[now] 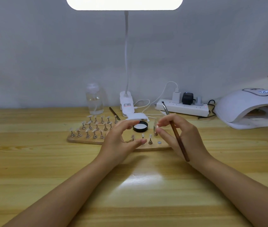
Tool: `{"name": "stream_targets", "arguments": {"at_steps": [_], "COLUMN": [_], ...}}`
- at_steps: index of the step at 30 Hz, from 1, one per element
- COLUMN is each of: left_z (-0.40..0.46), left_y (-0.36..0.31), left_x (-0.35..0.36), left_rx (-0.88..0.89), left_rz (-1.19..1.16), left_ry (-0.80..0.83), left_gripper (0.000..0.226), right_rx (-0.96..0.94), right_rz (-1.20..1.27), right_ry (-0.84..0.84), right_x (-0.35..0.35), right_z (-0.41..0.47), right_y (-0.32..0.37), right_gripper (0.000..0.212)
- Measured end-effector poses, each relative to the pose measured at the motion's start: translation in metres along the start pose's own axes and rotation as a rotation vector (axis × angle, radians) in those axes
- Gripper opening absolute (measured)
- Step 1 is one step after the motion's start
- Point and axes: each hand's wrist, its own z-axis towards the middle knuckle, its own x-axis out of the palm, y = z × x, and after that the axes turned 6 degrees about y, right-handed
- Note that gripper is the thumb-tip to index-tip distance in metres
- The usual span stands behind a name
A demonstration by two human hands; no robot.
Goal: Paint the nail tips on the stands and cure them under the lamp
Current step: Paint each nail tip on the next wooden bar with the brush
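Head view, right hand point(184, 136) grip holding brush point(176, 133) and pinching a nail stand point(155, 128), left hand point(118, 141) grip wide over wooden board point(84, 140), curing lamp point(251, 107) far right on worktop point(48, 169).

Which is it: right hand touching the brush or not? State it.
Touching. The head view shows the right hand gripping the brush, its brown handle running between the fingers and across the hand, metal end pointing up and away.

Both forearms reach forward, the left hand point(120, 140) hovering with fingers loosely spread, the right hand point(179, 135) curled in a pinching grip.
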Motion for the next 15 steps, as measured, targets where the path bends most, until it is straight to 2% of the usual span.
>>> {"name": "stream_targets", "arguments": {"at_steps": [5,11,15], "left_z": [0.000,0.000,0.000], "left_y": [0.004,0.005,0.007], "left_x": [0.000,0.002,0.002], "left_rx": [-0.156,-0.203,-0.210], "left_rz": [0.031,-0.001,-0.028], "left_ry": [0.109,0.104,0.109], "left_gripper": [0.067,0.060,0.059], "right_rx": [0.009,-0.064,-0.113], "right_rz": [-0.145,-0.217,-0.259], "right_ry": [0.080,0.100,0.128], "right_x": [-0.009,-0.007,-0.007], "right_z": [0.000,-0.001,-0.001], "right_y": [-0.014,-0.019,-0.019], "right_gripper": [0.029,0.016,0.016]}}
